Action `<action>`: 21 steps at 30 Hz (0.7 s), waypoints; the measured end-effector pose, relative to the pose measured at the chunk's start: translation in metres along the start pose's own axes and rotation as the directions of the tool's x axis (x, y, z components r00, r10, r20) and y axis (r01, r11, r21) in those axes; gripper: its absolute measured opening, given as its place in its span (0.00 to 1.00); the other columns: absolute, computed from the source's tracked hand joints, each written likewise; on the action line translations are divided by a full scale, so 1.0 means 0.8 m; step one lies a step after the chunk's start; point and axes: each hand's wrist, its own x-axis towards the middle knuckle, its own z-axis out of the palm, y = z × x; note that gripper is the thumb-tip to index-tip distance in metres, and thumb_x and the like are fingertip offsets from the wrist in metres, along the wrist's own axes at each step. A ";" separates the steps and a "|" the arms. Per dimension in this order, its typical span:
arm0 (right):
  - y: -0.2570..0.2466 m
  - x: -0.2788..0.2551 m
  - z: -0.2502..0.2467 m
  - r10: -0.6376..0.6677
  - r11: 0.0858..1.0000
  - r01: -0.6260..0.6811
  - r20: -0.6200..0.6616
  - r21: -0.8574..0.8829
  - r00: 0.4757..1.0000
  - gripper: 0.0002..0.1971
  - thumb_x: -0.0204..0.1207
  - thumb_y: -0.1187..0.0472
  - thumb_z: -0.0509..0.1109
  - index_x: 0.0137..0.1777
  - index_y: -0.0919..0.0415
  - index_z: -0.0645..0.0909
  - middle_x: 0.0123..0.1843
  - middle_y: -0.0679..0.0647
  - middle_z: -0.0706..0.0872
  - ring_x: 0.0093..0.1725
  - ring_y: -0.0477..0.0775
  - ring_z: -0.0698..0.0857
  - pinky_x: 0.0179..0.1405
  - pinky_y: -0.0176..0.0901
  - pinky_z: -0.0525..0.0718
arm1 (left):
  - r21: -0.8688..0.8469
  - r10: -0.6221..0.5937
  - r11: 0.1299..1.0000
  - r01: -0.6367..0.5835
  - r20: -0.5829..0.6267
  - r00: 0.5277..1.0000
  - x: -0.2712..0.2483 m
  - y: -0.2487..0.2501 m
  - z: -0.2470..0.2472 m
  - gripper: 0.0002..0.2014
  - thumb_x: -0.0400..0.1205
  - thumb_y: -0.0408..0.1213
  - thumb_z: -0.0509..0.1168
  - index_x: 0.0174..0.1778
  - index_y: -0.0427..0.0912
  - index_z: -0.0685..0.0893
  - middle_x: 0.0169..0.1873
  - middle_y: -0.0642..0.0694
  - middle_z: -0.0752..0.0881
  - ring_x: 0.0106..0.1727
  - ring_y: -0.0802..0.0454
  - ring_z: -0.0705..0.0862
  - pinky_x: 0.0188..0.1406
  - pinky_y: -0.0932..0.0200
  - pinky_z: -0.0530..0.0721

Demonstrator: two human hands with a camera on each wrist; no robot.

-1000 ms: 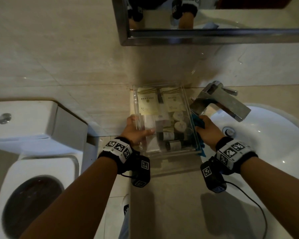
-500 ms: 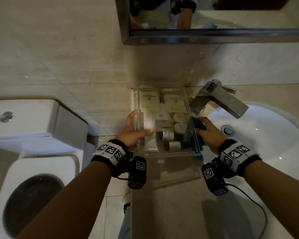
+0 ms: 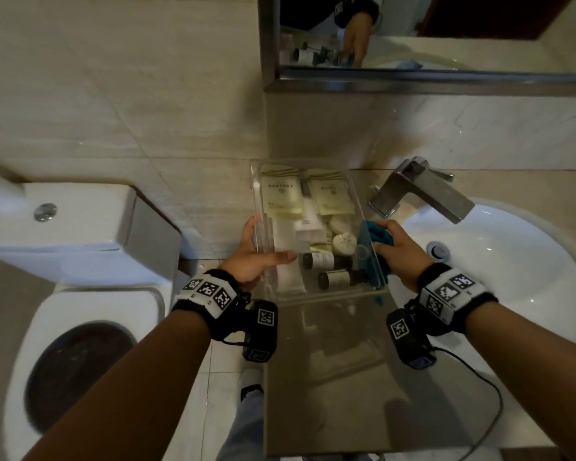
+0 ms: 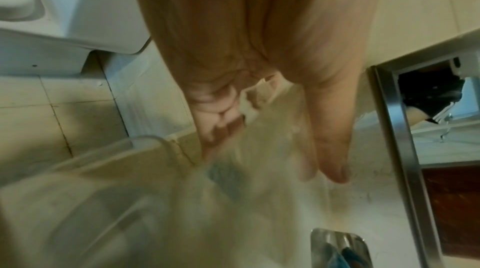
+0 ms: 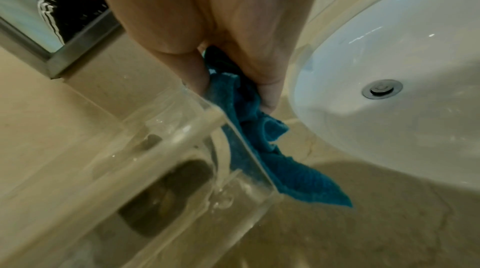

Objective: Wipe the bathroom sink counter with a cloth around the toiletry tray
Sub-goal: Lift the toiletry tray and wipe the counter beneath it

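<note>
A clear acrylic toiletry tray [image 3: 330,296] holding sachets, small bottles and soaps hangs above the beige counter [image 3: 346,410], casting a shadow on it. My left hand [image 3: 266,244] grips the tray's left wall, thumb inside and fingers outside. On the other side my right hand [image 3: 396,247] pinches a blue cloth [image 3: 378,236] against the tray's right wall. In the right wrist view the cloth [image 5: 259,129] hangs down along the tray wall [image 5: 182,145] below my right hand [image 5: 233,57]. The left wrist view shows my left hand [image 4: 259,118] on the blurred tray [image 4: 130,190].
A white basin [image 3: 512,277] with a drain lies to the right, and a steel faucet [image 3: 423,191] stands behind it, close to the tray's far right corner. A toilet [image 3: 80,327] sits left of the counter. A mirror [image 3: 446,34] hangs on the tiled wall above.
The tray has risen a little off the counter, its shadow spreading further below it. Both hands keep the same hold.
</note>
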 end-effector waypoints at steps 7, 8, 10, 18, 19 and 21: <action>-0.028 0.000 0.021 -0.095 0.994 0.097 0.031 -0.058 0.995 0.15 0.81 0.69 0.60 0.66 0.57 0.70 0.57 0.60 0.78 0.53 0.60 0.81 0.48 0.51 0.83 | -0.112 0.006 0.994 -0.016 -0.092 0.996 -0.034 0.005 -0.024 0.46 0.64 0.24 0.75 0.76 0.51 0.63 0.58 0.39 0.82 0.57 0.41 0.85 0.48 0.45 0.87; -0.031 0.001 0.026 -0.102 0.991 0.105 0.041 -0.077 0.994 0.16 0.81 0.69 0.60 0.67 0.59 0.70 0.56 0.60 0.78 0.53 0.60 0.80 0.51 0.53 0.82 | -0.131 0.014 0.991 -0.028 -0.102 0.995 -0.039 0.006 -0.028 0.44 0.66 0.23 0.74 0.76 0.51 0.63 0.59 0.40 0.82 0.58 0.40 0.84 0.48 0.45 0.87; -0.037 0.003 0.032 -0.123 0.983 0.129 0.054 -0.129 0.991 0.16 0.81 0.69 0.61 0.68 0.61 0.71 0.57 0.60 0.79 0.55 0.60 0.80 0.59 0.58 0.81 | -0.161 0.035 0.985 -0.056 -0.131 0.991 -0.050 0.009 -0.036 0.41 0.69 0.20 0.72 0.75 0.50 0.65 0.59 0.41 0.82 0.60 0.40 0.84 0.48 0.45 0.87; -0.042 0.022 0.027 -0.102 0.942 0.074 -0.068 -0.327 0.992 0.21 0.79 0.67 0.61 0.72 0.60 0.68 0.69 0.63 0.77 0.65 0.65 0.77 0.68 0.57 0.76 | -0.203 0.063 0.973 -0.113 -0.234 0.970 -0.079 0.015 -0.080 0.43 0.65 0.21 0.75 0.74 0.50 0.65 0.67 0.38 0.77 0.66 0.37 0.79 0.62 0.33 0.80; -0.040 0.025 0.025 -0.093 0.940 0.060 -0.081 -0.336 0.992 0.22 0.79 0.67 0.61 0.73 0.59 0.67 0.70 0.64 0.76 0.66 0.64 0.77 0.68 0.55 0.75 | -0.209 0.065 0.971 -0.119 -0.247 0.967 -0.081 0.014 -0.084 0.42 0.65 0.21 0.75 0.72 0.50 0.66 0.67 0.37 0.77 0.66 0.37 0.79 0.61 0.34 0.80; -0.037 0.029 0.025 -0.084 0.927 0.042 -0.097 -0.373 0.992 0.25 0.79 0.68 0.60 0.76 0.58 0.65 0.73 0.63 0.74 0.69 0.65 0.75 0.68 0.52 0.74 | -0.223 0.067 0.966 -0.131 -0.272 0.960 -0.086 0.013 -0.090 0.35 0.69 0.19 0.70 0.67 0.52 0.68 0.68 0.36 0.77 0.66 0.36 0.80 0.57 0.37 0.83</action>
